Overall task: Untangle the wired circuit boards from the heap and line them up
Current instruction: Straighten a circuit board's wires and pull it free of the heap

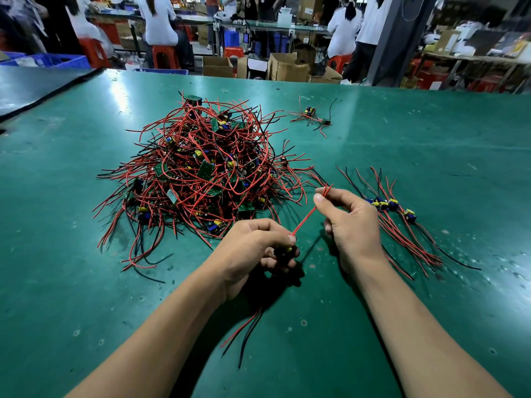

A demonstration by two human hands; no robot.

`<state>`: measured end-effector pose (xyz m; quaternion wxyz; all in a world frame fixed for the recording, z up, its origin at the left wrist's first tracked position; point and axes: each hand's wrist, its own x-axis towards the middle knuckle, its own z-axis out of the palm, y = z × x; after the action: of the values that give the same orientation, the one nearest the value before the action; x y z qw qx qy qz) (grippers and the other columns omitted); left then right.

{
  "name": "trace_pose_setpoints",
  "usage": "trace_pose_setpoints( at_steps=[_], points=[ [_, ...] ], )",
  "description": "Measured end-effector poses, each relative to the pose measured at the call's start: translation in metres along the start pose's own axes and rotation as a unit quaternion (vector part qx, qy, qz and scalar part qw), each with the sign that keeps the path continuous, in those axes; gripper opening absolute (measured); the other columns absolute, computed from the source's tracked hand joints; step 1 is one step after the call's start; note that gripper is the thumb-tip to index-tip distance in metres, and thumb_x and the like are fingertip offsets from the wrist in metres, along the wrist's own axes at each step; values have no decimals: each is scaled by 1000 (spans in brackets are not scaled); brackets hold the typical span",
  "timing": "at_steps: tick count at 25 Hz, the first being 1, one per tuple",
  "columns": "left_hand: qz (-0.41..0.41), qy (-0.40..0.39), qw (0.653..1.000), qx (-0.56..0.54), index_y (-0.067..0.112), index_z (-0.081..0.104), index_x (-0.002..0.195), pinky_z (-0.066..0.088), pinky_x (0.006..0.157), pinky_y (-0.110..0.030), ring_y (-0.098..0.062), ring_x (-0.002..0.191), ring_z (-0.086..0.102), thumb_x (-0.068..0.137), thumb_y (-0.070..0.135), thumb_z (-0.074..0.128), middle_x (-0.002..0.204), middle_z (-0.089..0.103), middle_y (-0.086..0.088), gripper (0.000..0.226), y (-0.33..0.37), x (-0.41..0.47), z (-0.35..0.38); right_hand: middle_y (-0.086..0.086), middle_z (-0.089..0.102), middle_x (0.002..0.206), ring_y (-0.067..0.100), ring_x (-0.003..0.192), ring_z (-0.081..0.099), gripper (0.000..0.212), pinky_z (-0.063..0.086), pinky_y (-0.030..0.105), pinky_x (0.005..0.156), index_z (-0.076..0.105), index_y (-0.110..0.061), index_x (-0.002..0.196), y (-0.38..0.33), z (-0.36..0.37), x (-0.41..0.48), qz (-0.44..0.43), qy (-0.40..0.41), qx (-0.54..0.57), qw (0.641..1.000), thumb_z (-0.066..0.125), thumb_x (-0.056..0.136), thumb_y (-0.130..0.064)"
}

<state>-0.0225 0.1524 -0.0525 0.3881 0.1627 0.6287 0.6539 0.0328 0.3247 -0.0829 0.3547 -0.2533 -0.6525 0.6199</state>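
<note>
Red wires (306, 218) taut from one board (283, 252)
Our left hand (253, 245) grips it; right hand (352, 222) pinches the wires, so we should slide slowly.

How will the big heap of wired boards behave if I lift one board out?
Probably snags and drags neighbours: wires in the heap loop through each other. They look floppy: the loose wires below your left hand hang limp. Boards seem light: the held board is small beside that hand.

my green table (86, 282) carries the tangled heap (201, 168), a lined-up row (388, 205) at my right, and perhaps two loose boards (311, 116) beyond.
</note>
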Motion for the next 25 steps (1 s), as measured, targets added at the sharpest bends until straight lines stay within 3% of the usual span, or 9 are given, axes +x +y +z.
trace_pose_setpoints(
  at_steps=[5, 9, 11, 13, 16, 18, 21, 25],
  points=[
    [0, -8, 1000, 4, 6, 62, 70, 43, 56, -29, -24, 55, 64, 84, -3, 64, 72, 68, -19, 17, -1, -1, -1, -10, 61, 64, 7, 41, 37, 6, 31, 20, 41, 73, -17, 83, -2, -4, 4, 23, 54, 37, 998, 75, 88, -15],
    [1, -12, 1000, -9, 7, 64, 67, 46, 56, -29, -25, 55, 63, 83, -4, 63, 71, 67, -19, 20, -2, -2, -3, -7, 57, 61, 5, 37, 35, 15, 30, 18, 38, 65, -14, 80, -14, -4, 5, 142, 13, 185, 972, 67, 94, -19],
    [4, -16, 1000, -16, 8, 65, 66, 50, 53, -27, -24, 55, 63, 83, -3, 64, 71, 67, -19, 21, -2, -1, -3, -7, 50, 59, 4, 38, 34, 21, 29, 16, 36, 61, -14, 79, -21, -9, 6, 231, -39, 271, 934, 61, 97, -25],
    [6, -21, 1000, -20, 9, 66, 65, 52, 50, -25, -24, 54, 63, 84, -1, 66, 71, 67, -19, 21, -2, -1, -3, -7, 44, 59, 3, 37, 35, 21, 30, 15, 35, 58, -15, 76, -26, -16, 7, 312, -95, 366, 872, 59, 94, -24],
    [7, -28, 999, -20, 9, 66, 67, 51, 48, -25, -24, 54, 63, 84, 1, 68, 71, 67, -18, 19, -2, 0, -4, -8, 39, 60, 4, 37, 37, 16, 32, 14, 34, 57, -12, 74, -31, -22, 7, 369, -142, 451, 800, 58, 87, -20],
    [7, -29, 999, -23, 7, 65, 70, 52, 49, -25, -23, 54, 63, 83, 2, 68, 70, 67, -18, 15, -3, 0, -5, -7, 39, 60, 3, 37, 38, 15, 32, 14, 34, 58, -10, 74, -32, -22, 7, 360, -134, 446, 809, 59, 86, -20],
    [7, -22, 999, -37, 4, 64, 77, 53, 51, -25, -23, 56, 63, 85, 1, 67, 71, 67, -18, 9, -3, 1, -5, -6, 39, 63, 1, 39, 36, 15, 32, 12, 36, 62, -10, 85, -32, -17, 6, 318, -107, 401, 852, 65, 82, -24],
    [9, -1, 999, -52, 3, 64, 82, 55, 55, -25, -23, 57, 64, 86, 1, 66, 73, 68, -18, 5, -4, 4, -4, -7, 40, 66, 1, 40, 33, 40, 28, 11, 36, 61, -6, 109, -29, -10, -5, 310, -187, 331, 871, 70, 79, -31]
  ],
)
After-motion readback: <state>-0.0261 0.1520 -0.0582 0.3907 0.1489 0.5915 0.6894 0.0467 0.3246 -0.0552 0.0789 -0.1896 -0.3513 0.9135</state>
